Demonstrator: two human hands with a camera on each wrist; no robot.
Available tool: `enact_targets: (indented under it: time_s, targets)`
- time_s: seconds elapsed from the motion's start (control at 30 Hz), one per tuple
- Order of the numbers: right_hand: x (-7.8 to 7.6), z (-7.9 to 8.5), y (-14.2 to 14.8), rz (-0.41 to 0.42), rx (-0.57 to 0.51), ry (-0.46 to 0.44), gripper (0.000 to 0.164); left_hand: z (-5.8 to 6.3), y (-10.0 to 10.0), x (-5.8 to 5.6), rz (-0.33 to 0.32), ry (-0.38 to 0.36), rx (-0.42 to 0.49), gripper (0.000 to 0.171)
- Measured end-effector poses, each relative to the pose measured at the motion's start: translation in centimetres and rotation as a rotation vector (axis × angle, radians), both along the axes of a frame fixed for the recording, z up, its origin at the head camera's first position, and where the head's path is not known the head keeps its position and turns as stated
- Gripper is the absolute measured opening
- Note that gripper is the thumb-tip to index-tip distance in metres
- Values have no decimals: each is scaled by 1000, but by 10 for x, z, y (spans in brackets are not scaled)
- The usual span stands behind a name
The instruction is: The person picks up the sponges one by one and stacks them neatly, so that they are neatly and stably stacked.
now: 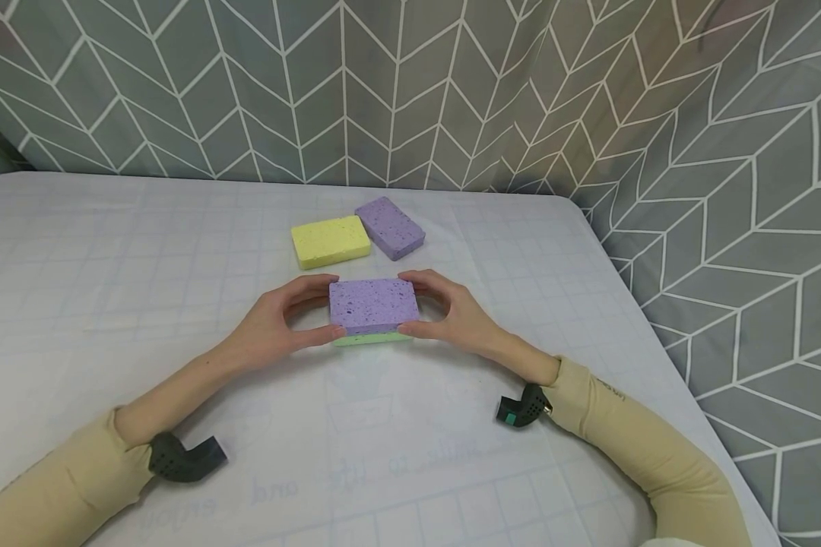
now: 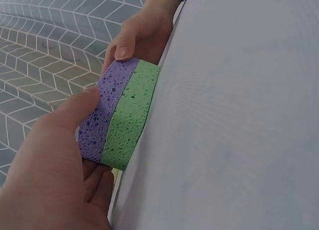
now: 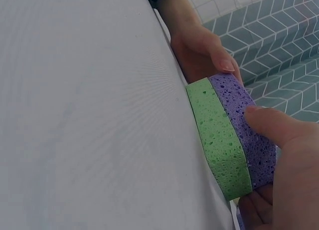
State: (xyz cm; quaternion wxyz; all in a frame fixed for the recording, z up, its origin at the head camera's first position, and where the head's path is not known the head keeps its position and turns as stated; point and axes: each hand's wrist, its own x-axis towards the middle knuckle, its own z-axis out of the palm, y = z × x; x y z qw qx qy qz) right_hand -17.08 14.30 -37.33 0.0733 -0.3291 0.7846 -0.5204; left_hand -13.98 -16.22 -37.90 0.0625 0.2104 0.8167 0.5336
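Note:
A purple sponge lies flat on top of a green sponge, their long faces lined up in both wrist views. My left hand grips the purple sponge's left end, thumb at the near corner and fingers at the far one. At the opposite end my right hand pinches the same sponge in a mirrored way. Against the white cloth rests the green sponge, seen as the lower layer in the left wrist view. From the right wrist, its pitted side shows below the purple one.
Just beyond the hands, a yellow sponge and a second purple sponge lie with their corners meeting. A white cloth covers the table, whose right edge slants toward me. Grey patterned curtains hang behind and to the right.

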Motion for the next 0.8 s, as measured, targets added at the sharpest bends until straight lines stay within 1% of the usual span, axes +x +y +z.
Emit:
enact_targets:
  time_s: [0.3, 0.57, 0.8]
  targets:
    - [1, 0, -1, -16, -13, -29, 69, 0, 0, 0, 4, -1, 19, 72]
    - [1, 0, -1, -2, -52, -67, 69, -1, 0, 0, -5, -25, 53, 72]
    - [1, 0, -2, 3, -63, -68, 70, -1, 1, 0, 0, -40, 63, 72]
